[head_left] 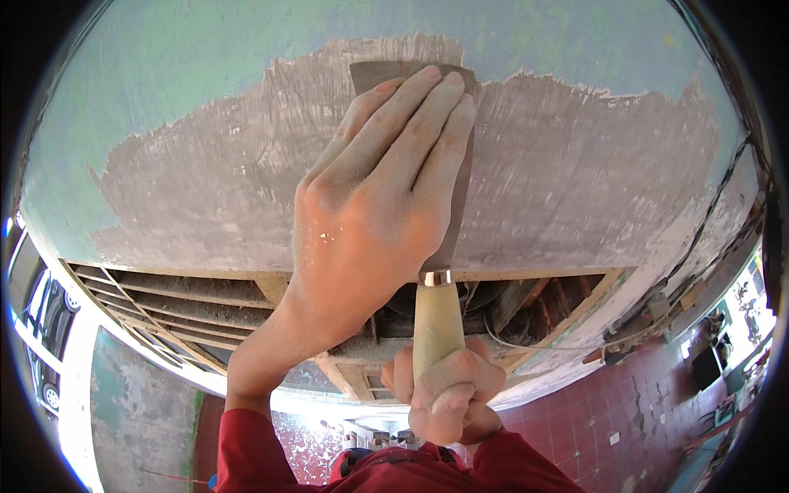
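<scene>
Nearest the wearer, two red sleeves (259,452) rose from the lower edge. The right hand (448,398) was closed in a fist around the pale handle (439,316) of a wide-bladed scraper, thumb and fingers wrapped about its lower end. Above a shiny metal collar (436,278), the scraper (462,205) ran up the middle of the view, its broad edge lying against the wall. The left hand (374,193) was spread flat over the blade (368,76), fingers straight and close together, their tips near the broad edge (its palm was hidden, and the fingers looked pale with dust). Around the blade, the wall (205,193) showed a rough grey-brown patch with ragged borders, and green-blue paint (197,74) surrounded its upper and left sides. Below the patch were wooden slats (181,304) on the left and a dark, framed opening behind the handle. Farther off, red floor tiles (567,411) spread at lower right, and vehicles (51,337) stood beyond the far left edge.
</scene>
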Demonstrator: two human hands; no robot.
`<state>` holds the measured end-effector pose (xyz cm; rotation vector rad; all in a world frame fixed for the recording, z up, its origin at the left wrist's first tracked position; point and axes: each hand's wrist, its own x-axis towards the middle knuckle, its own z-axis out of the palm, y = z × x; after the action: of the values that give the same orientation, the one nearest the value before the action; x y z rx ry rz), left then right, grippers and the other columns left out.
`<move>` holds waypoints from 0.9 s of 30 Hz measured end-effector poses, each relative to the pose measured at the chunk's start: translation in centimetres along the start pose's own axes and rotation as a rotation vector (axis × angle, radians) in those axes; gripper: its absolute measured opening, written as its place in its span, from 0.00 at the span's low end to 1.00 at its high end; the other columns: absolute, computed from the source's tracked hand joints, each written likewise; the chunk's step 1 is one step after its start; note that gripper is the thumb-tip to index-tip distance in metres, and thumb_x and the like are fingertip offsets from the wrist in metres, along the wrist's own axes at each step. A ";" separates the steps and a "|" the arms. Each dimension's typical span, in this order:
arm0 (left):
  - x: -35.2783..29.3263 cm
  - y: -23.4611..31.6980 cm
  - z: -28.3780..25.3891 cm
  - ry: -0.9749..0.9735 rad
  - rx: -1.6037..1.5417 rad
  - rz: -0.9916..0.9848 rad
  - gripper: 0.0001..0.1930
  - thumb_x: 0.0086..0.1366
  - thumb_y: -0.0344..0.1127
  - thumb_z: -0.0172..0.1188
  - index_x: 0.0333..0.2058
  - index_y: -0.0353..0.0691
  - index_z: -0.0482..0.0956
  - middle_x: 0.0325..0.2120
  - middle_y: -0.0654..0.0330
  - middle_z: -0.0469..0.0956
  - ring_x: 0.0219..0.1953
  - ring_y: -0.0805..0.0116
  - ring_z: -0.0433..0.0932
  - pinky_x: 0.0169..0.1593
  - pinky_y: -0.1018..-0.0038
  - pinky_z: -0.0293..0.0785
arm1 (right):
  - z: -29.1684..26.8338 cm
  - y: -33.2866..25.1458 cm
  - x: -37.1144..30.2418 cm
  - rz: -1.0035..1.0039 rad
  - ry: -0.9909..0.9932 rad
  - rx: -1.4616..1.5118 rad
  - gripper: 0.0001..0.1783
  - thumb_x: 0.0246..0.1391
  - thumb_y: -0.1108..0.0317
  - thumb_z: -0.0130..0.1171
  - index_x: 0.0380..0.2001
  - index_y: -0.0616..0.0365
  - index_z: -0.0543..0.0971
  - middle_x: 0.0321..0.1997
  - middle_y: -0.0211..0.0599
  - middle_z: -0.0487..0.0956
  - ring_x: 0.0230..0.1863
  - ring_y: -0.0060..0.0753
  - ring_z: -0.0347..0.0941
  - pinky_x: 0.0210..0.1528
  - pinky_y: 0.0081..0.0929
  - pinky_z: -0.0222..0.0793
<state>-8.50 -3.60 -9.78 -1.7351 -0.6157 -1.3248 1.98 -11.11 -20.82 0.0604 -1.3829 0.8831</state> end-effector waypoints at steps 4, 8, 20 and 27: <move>-0.6 0.4 -0.4 -0.025 0.068 0.020 0.18 0.51 0.24 0.64 0.43 0.31 0.84 0.46 0.55 0.83 0.52 0.56 0.82 0.55 0.65 0.80 | -0.9 0.7 -0.5 -0.027 -0.030 0.005 0.24 0.72 0.53 0.50 0.24 0.58 0.68 0.13 0.28 0.60 0.12 0.21 0.53 0.14 0.24 0.47; 0.3 0.3 -0.4 -0.023 0.007 -0.033 0.20 0.53 0.24 0.61 0.47 0.32 0.83 0.49 0.53 0.83 0.56 0.52 0.81 0.59 0.61 0.77 | -0.5 0.0 0.5 -0.009 -0.059 -0.002 0.24 0.72 0.53 0.50 0.24 0.58 0.67 0.13 0.26 0.59 0.12 0.20 0.53 0.14 0.23 0.46; 0.4 0.2 -0.3 -0.025 0.038 -0.023 0.20 0.54 0.24 0.60 0.48 0.32 0.83 0.50 0.52 0.83 0.57 0.53 0.80 0.60 0.61 0.77 | -0.4 -0.1 0.3 0.038 -0.012 0.040 0.27 0.70 0.47 0.53 0.24 0.57 0.67 0.13 0.25 0.58 0.12 0.18 0.52 0.15 0.23 0.45; -0.2 0.4 -0.4 -0.010 0.051 -0.027 0.21 0.54 0.24 0.60 0.49 0.32 0.83 0.52 0.52 0.82 0.58 0.53 0.80 0.61 0.61 0.76 | -1.2 0.1 0.0 0.032 -0.031 0.017 0.27 0.70 0.47 0.52 0.24 0.56 0.66 0.14 0.25 0.58 0.12 0.19 0.50 0.15 0.25 0.44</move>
<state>-8.46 -4.07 -10.02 -1.6984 -0.6753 -1.3091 2.89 -10.39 -21.19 0.0649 -1.4084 0.9240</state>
